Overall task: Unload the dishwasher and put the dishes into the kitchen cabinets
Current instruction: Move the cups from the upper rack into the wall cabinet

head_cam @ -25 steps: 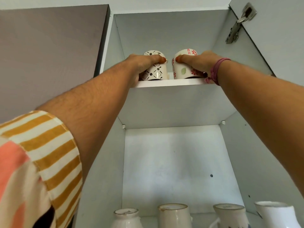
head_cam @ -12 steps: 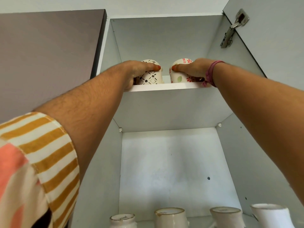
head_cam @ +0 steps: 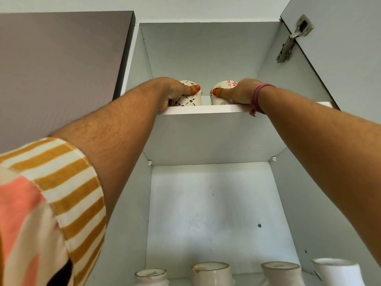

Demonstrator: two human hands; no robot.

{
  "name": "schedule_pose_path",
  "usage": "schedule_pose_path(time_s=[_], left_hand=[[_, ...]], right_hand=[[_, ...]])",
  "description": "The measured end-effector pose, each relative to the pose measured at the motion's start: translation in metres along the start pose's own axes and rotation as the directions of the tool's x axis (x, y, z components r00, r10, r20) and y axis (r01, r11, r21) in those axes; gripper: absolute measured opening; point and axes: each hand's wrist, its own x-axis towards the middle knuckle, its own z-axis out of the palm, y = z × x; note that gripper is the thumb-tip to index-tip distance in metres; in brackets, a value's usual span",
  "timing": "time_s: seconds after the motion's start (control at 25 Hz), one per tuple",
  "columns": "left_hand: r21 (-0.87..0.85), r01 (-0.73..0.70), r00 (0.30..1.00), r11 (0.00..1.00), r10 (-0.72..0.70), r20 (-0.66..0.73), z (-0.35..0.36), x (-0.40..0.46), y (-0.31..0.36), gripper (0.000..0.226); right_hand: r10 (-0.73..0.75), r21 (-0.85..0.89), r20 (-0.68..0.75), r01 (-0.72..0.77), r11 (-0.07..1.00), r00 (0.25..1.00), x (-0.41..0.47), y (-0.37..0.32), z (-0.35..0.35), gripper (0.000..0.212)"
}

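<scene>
Nearest, a striped sleeve point(head_cam: 51, 193) covers the left upper arm. Along the bottom edge, four pale mugs point(head_cam: 212, 273) stand upside down on the lower shelf of the open cabinet point(head_cam: 206, 203). Farther up, on the upper shelf point(head_cam: 206, 109), the left hand point(head_cam: 175, 92) grips a black-patterned cup point(head_cam: 190, 98). Just beside it, apart, the right hand point(head_cam: 239, 93), with a pink wristband point(head_cam: 258, 96), grips a red-flowered cup point(head_cam: 221, 93).
</scene>
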Motion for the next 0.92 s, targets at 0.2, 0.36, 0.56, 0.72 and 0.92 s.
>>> schedule_pose_path(time_s=[0.2, 0.36, 0.56, 0.72, 0.92], left_hand=[[0.049, -0.046, 0.997, 0.998, 0.049, -0.057, 0.003, 0.003, -0.001, 0.059], [0.070, -0.121, 0.976, 0.990, 0.132, -0.175, 0.005, 0.001, -0.006, 0.066], [0.237, -0.337, 0.802, 0.911, 0.410, -0.436, 0.013, -0.038, -0.012, 0.063], [0.085, -0.432, 0.828, 0.898, 0.433, -0.357, 0.022, -0.085, -0.027, 0.068], [-0.046, -0.542, 0.813, 0.839, 0.509, -0.281, 0.032, -0.173, -0.060, 0.059]], right_hand=[[0.016, -0.086, -0.057, -0.021, 0.996, 0.998, 0.006, -0.001, 0.012, 0.075], [-0.001, -0.112, -0.243, -0.027, 0.993, 0.970, 0.004, 0.002, 0.020, 0.064], [-0.183, -0.001, -0.384, 0.198, 0.980, 0.905, -0.025, 0.012, 0.027, 0.070], [-0.167, 0.190, -0.347, 0.244, 0.951, 0.923, -0.075, 0.032, 0.029, 0.062], [-0.155, 0.172, -0.405, 0.242, 0.955, 0.901, -0.172, 0.049, 0.010, 0.054]])
